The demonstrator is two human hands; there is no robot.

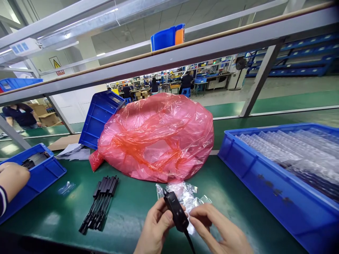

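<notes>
My left hand (156, 222) grips a small black inline control box (175, 211) with small marks on its face, tilted, a black cable (189, 241) running down from its lower end. Beside the box's right edge, my right hand (218, 229) has thumb and forefinger closed in a pinch; whatever is between them is too small to make out. Crumpled clear plastic bags (185, 194) lie on the green table just behind both hands. To the left, a row of similar black boxes with cables (102, 201) lies side by side.
At far left a co-worker's arm (13, 181) reaches over a blue bin (39, 181) of black parts. A large pink plastic bag (159, 137) bulges at the back, beside a tilted blue bin (97, 118). On the right stands a blue bin (262, 187) of clear-bagged items.
</notes>
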